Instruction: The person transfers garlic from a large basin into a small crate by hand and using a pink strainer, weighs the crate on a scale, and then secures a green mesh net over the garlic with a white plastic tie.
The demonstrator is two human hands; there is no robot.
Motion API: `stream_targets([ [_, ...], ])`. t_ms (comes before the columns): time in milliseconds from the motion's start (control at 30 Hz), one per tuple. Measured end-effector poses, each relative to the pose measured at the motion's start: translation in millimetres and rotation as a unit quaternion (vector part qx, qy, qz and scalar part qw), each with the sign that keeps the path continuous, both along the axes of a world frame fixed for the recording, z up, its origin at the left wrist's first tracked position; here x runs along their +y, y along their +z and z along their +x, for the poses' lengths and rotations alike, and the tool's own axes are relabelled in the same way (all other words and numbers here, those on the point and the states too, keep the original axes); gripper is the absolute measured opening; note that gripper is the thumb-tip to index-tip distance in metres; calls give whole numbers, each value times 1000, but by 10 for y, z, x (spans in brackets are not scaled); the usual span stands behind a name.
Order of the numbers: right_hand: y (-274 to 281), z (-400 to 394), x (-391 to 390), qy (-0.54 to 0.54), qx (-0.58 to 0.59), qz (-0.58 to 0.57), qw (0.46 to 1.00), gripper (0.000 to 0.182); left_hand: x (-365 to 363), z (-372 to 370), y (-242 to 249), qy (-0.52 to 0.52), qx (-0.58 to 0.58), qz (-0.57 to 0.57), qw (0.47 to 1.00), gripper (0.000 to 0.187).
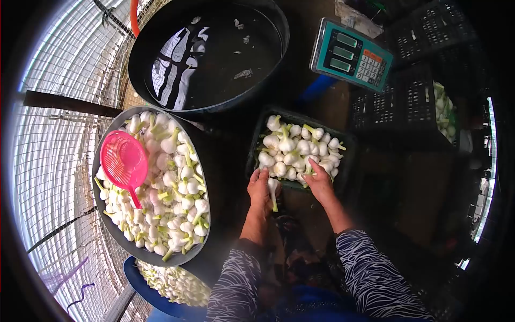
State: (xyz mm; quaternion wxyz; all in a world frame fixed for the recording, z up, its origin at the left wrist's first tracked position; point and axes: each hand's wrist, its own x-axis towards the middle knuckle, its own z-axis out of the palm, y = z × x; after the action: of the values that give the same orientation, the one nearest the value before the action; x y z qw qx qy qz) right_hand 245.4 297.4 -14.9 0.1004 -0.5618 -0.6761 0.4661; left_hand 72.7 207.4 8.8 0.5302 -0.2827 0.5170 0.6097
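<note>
A dark plastic crate (348, 147) full of white garlic bulbs with short green stems sits in front of me. My left hand (259, 192) is at its near left corner, fingers closed and partly hidden. Against that hand's inner side is a garlic bulb (273, 189), its stem pointing down toward me past the crate's edge; the hand appears to hold it. My right hand (321, 185) reaches over the near right part of the crate. Its thumb and forefinger are spread apart around bulbs on top of the pile, touching them.
Left of the crate stands a wide grey tub (208, 214) heaped with garlic, a pink strainer (124, 158) on top. A blue basin (138, 287) of garlic pieces is below it. Behind are a dark water tub (287, 35), a digital scale display (351, 55) and black crates (394, 107).
</note>
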Motion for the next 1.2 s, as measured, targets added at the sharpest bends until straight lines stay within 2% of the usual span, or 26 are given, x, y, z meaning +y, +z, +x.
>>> stream_targets([
  [33, 36, 75, -1, 29, -22, 17, 999, 46, 15, 110, -38, 19, 26, -22, 999, 38],
  [67, 82, 159, -34, 24, -21, 12, 999, 46, -18, 174, -78, 14, 27, -26, 999, 38],
  [133, 129, 401, -163, -2, -4, -80, 997, 40, -38, 215, -15, -59, -34, -64, 996, 32],
  [167, 155, 525, -204, -6, -19, -119, 993, 36, -16, 239, 23, -63, -52, -88, 993, 29],
  [267, 89, 959, -387, 7, -39, -127, 991, 35, -19, 409, -171, -57, -16, -75, 995, 24],
  [400, 229, 1300, -537, -1, -90, -161, 983, 34, 256, 577, -201, -94, -52, -116, 987, 39],
  [433, 239, 1371, -550, -2, -107, -177, 978, 34, 298, 562, -180, -154, -62, -136, 977, 46],
  [467, 251, 1429, -569, -2, -124, -192, 974, 34, 258, 577, -230, -156, -60, -133, 977, 46],
  [533, 314, 1461, -536, 19, -192, -155, 969, 33, 161, 574, -369, -208, 1, -187, 960, 57],
  [600, 150, 1655, -537, 11, -162, -157, 974, 33, 64, 480, -41, -229, 90, -188, 951, 66],
  [633, 135, 1663, -493, 5, -155, -144, 977, 33, -6, 477, 135, -145, 84, -162, 972, 71],
  [700, 120, 1657, -448, -15, -234, -192, 953, 32, -387, 361, 118, -128, 149, -117, 974, 60],
  [833, -64, 1737, -529, -15, -226, -167, 960, 33, -982, 14, 354, -125, 183, -114, 968, 46],
  [933, -130, 1745, -626, 32, -252, -156, 954, 34, -1327, -167, 509, -114, 186, -135, 967, 38],
  [1033, -113, 1669, -691, 38, -248, -187, 950, 35, -1590, -285, 565, -90, 197, -135, 967, 34],
  [1100, -106, 1637, -704, 41, -240, -246, 938, 36, -1677, -333, 628, -80, 207, -141, 965, 34],
  [1200, -150, 1592, -733, 41, -238, -237, 941, 37, -1759, -373, 790, -59, 226, -148, 961, 33],
])
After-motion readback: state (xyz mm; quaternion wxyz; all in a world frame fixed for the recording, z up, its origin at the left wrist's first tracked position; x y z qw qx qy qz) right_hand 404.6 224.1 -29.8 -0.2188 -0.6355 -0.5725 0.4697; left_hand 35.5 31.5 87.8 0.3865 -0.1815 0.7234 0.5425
